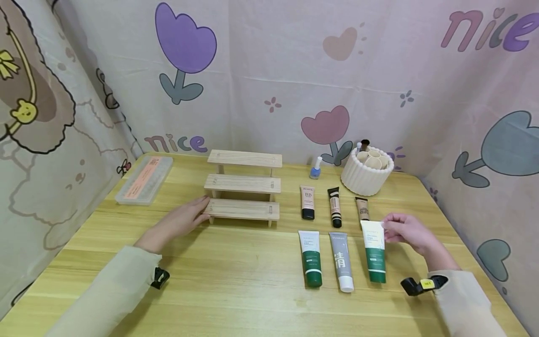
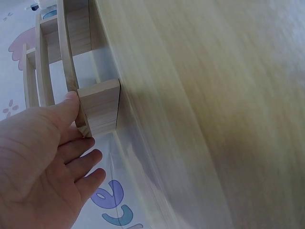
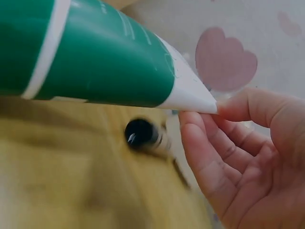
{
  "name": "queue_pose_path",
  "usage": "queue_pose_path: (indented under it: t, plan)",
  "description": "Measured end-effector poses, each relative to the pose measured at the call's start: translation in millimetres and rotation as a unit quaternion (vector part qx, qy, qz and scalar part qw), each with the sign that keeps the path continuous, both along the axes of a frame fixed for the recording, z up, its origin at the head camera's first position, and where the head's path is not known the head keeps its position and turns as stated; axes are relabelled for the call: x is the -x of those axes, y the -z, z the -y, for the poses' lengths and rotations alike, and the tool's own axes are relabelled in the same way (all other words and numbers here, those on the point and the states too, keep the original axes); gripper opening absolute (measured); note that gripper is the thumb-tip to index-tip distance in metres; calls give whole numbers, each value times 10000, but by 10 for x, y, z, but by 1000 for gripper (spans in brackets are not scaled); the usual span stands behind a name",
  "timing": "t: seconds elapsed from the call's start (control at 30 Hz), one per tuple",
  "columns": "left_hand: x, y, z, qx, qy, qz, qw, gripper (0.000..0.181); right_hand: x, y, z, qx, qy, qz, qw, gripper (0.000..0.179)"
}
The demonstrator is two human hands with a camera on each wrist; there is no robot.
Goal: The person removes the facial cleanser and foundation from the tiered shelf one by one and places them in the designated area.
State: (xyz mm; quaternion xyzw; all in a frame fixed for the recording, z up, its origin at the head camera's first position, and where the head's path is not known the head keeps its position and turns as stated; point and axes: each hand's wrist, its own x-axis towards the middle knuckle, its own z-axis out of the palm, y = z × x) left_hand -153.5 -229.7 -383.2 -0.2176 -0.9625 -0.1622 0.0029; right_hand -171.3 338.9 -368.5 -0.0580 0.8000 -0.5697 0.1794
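In the head view my right hand (image 1: 406, 231) pinches the flat white end of a green-and-white squeeze tube (image 1: 374, 252), its cap end toward me. Close up in the right wrist view, thumb and fingertips grip that tube (image 3: 119, 62) by its crimped edge, raised above the table. My left hand (image 1: 185, 220) is at the left end of a three-step wooden display rack (image 1: 242, 209). Seen from the left wrist, the thumb and index finger of this hand (image 2: 43, 157) pinch the end of the rack's lowest step (image 2: 69, 62); the other fingers are loosely bent.
Left of the held tube lie a grey tube (image 1: 341, 260) and another green-and-white tube (image 1: 311, 257). Behind them are a BB cream tube (image 1: 308, 201), a striped tube (image 1: 334, 206) and a brown tube (image 1: 362, 208). Blue nail polish (image 1: 315, 171), a white brush holder (image 1: 364, 175) and a clear case (image 1: 145, 180) stand farther back.
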Motion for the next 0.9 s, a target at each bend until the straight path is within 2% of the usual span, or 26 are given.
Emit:
queue_pose_path:
  t: [0.2,0.33,0.47,0.67,0.9]
  plan:
    - [11,8,6,4,0,17,10000,53,-37,168,-128,265,-228,509,9981,10]
    - [14,1,4,-5,-6,1,10000,53,-20,238,-154,528,-326,812,9948,10]
    - [17,-13,-9,23,19,-9,10000,53,-3,287,-164,549,-389,1034,9924,9]
    - [22,-30,-20,52,41,22,10000,52,8,320,-158,254,-343,1199,9919,9]
    - [27,-33,-16,14,53,53,10000,52,33,324,-165,-305,-449,1129,9921,15]
